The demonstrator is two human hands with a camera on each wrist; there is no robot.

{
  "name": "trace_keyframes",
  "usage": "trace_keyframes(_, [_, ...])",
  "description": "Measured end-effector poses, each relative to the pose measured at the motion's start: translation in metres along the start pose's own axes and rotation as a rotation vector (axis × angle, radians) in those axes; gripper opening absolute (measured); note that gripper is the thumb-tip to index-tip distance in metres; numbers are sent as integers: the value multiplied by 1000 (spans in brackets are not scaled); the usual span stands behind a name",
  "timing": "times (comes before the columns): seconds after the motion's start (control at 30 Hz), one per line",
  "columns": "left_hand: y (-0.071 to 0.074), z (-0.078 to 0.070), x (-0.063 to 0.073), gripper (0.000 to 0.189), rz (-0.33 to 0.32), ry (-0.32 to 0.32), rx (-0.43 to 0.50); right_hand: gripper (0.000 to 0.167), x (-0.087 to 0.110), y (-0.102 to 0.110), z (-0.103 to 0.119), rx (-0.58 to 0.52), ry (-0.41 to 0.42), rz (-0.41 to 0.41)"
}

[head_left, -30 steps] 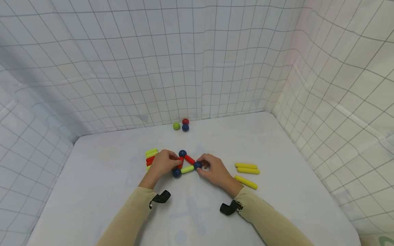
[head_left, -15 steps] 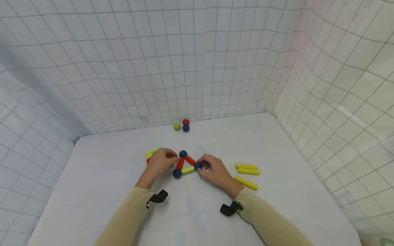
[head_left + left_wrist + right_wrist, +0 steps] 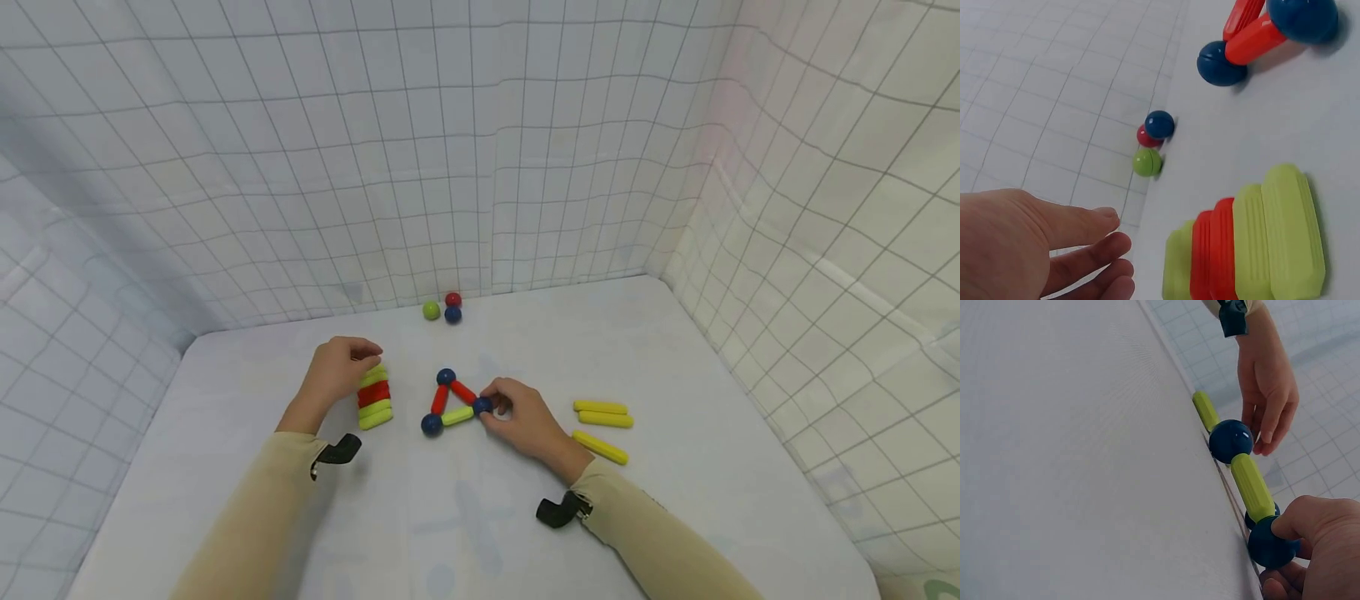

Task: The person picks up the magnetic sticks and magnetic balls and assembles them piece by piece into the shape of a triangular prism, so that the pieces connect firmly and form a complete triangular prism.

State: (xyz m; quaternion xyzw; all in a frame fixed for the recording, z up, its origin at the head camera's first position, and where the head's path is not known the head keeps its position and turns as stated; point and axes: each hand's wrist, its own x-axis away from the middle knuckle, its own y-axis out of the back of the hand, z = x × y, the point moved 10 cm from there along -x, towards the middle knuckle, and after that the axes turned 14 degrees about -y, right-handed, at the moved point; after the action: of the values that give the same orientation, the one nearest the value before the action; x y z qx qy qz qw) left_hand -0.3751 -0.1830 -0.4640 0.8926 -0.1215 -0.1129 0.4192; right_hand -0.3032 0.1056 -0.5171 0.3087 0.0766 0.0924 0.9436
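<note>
Three dark blue balls, two red rods (image 3: pixel 463 392) and one yellow-green rod (image 3: pixel 457 415) form a triangle flat on the table. My right hand (image 3: pixel 521 418) pinches the blue ball (image 3: pixel 1272 542) at its right corner, thumb on the near side in the right wrist view. My left hand (image 3: pixel 335 368) hovers by the far end of a row of short rods, yellow-green (image 3: pixel 1291 231) and red (image 3: pixel 1213 250). Its fingers are loosely bent, and nothing shows between thumb and fingertips in the left wrist view. Part of the row's far end is hidden by that hand in the head view.
Near the table's back edge sit a green ball (image 3: pixel 431 310), a red ball (image 3: pixel 453 299) and a blue ball (image 3: pixel 453 315). Three longer yellow rods (image 3: pixel 600 447) lie right of my right hand. Gridded white cloth (image 3: pixel 420 192) walls the back and sides of the white table (image 3: pixel 675 508).
My left hand has let go of the triangle's left red rod and moved left and back to the row of rods, uncovering most of it. The right hand stays on its ball.
</note>
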Motion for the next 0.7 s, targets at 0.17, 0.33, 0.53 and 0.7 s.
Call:
trace_keyframes(0.17, [0, 22, 4, 29, 18, 48, -2, 23, 1, 1, 1, -4, -1, -4])
trace_keyframes(0.33, [-8, 35, 2, 29, 39, 65, -6, 23, 2, 2, 0, -4, -12, -4])
trace_keyframes(0.53, [-13, 40, 0, 28, 66, 67, -5, 23, 2, 1, 0, -8, -3, 8])
trace_keyframes(0.7, [-12, 41, -1, 26, 88, 58, -18, 23, 1, 2, 2, -15, 5, 3])
